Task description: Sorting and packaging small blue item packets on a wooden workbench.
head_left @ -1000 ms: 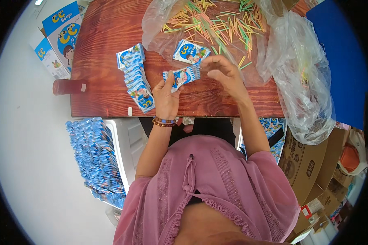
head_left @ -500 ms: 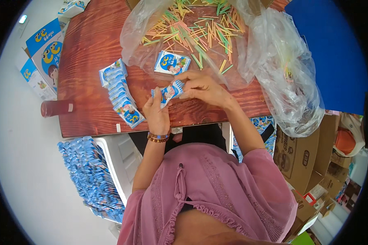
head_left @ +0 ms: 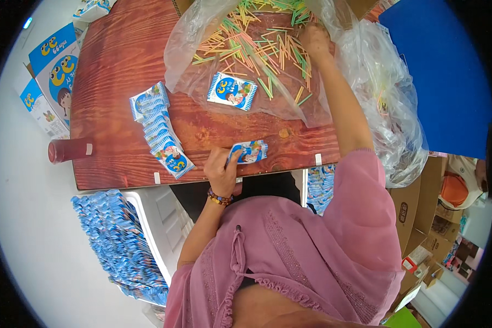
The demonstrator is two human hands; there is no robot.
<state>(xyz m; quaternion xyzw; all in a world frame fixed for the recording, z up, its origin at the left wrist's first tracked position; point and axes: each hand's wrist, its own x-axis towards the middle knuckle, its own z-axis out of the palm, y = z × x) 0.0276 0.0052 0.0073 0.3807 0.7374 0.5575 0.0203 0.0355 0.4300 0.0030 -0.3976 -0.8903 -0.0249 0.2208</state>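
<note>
My left hand (head_left: 222, 170) grips a small blue and white packet (head_left: 249, 152) at the near edge of the wooden table (head_left: 120, 65). My right hand (head_left: 313, 42) reaches far forward into a heap of coloured sticks (head_left: 257, 41) lying on a clear plastic sheet (head_left: 377, 82); whether its fingers hold any sticks is not visible. Another blue and white packet (head_left: 232, 91) lies flat on the plastic near the sticks. A row of overlapping packets (head_left: 158, 129) lies left of my left hand.
A red cylinder (head_left: 68, 150) lies at the table's left edge. Blue printed boxes (head_left: 54, 65) stand beyond it. A white bin heaped with blue packets (head_left: 120, 240) sits below the table on the left. Cardboard boxes (head_left: 415, 208) stand at the right.
My right hand left the packet and stretched forward into the stick heap. My left hand stayed at the table's edge with the packet.
</note>
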